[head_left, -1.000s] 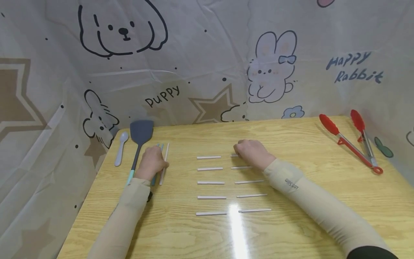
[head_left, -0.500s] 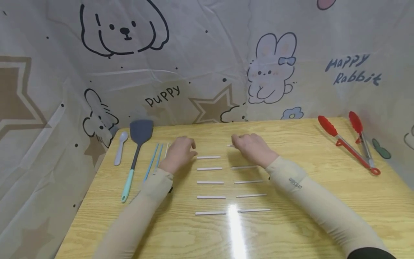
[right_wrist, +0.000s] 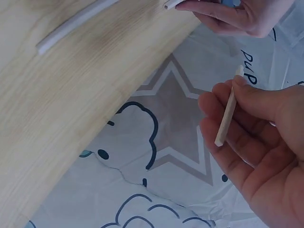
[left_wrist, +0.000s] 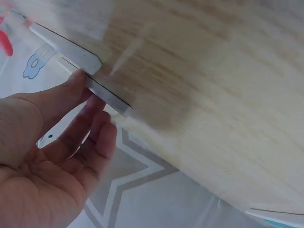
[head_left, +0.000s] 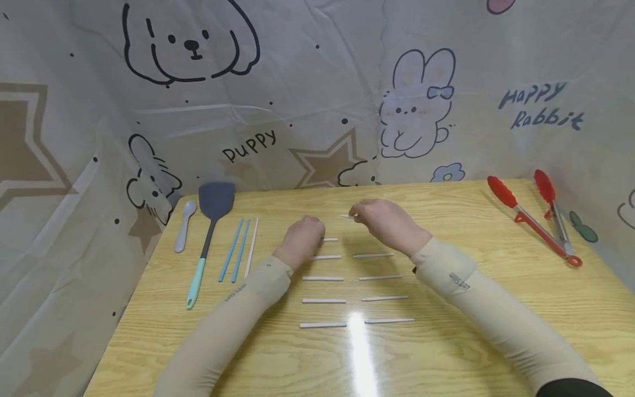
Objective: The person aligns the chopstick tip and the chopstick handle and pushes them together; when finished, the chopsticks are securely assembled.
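Observation:
My right hand [head_left: 386, 221] pinches a short, slim white stick [right_wrist: 226, 118] between thumb and fingers, held above the table at the far side. To its left, my left hand [head_left: 303, 237] is at the farthest stick of the left column. In the left wrist view its thumb and fingers pinch that white stick [left_wrist: 110, 98] close to the tabletop. Nearer the person lie two columns of similar sticks, among them one in the left column [head_left: 323, 279] and a thinner-looking one in the right column [head_left: 381, 278]. My left hand covers part of the top left stick.
At left lie a pale spoon [head_left: 186, 226], a grey turner with a mint handle [head_left: 216, 202], two long blue sticks [head_left: 230, 251] and a long white stick [head_left: 252, 245]. Red-tipped tongs [head_left: 543, 229] lie spread at the right. A printed cloth [head_left: 317, 82] hangs behind the table.
My left hand has moved right from the long sticks to the top left short stick. My right hand has lifted the top right stick and moved it back and slightly left.

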The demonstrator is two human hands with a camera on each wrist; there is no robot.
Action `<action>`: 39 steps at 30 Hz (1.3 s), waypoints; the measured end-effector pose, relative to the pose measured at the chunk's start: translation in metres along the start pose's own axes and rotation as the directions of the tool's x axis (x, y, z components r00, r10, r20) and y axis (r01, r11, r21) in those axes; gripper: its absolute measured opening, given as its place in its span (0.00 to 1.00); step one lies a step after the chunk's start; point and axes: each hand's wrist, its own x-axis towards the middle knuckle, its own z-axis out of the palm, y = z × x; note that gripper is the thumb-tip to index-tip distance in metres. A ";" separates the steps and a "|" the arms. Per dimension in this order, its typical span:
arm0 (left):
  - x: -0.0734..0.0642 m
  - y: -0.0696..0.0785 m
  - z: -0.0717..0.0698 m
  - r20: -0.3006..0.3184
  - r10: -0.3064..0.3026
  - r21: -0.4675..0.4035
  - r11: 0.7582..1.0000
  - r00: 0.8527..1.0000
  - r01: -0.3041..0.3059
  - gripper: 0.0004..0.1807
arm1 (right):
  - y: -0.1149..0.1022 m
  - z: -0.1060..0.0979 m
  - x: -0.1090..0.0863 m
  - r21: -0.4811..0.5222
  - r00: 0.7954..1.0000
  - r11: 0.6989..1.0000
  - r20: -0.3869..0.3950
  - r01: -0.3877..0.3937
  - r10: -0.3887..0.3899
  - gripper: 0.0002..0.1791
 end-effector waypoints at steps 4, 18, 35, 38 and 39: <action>0.000 0.002 0.001 -0.031 0.025 0.085 0.996 0.999 -0.022 0.06 | -0.003 -0.002 -0.001 -0.005 1.000 1.000 -0.015 0.016 -0.016 0.08; -0.012 -0.006 -0.015 -0.046 -0.005 0.060 0.998 0.999 0.008 0.02 | -0.008 -0.007 -0.006 -0.003 0.999 1.000 -0.036 0.024 -0.024 0.07; -0.047 -0.006 -0.070 -0.315 0.168 -0.073 0.977 0.934 -0.201 0.12 | -0.009 -0.025 -0.014 0.005 0.985 0.997 -0.158 0.073 -0.072 0.11; -0.052 -0.004 -0.075 -0.341 0.176 -0.057 0.977 0.923 -0.207 0.12 | -0.010 -0.028 -0.015 0.003 0.984 0.997 -0.163 0.078 -0.076 0.11; -0.053 -0.004 -0.076 -0.349 0.177 -0.060 0.976 0.920 -0.211 0.13 | -0.011 -0.030 -0.015 0.002 0.983 0.997 -0.165 0.080 -0.079 0.11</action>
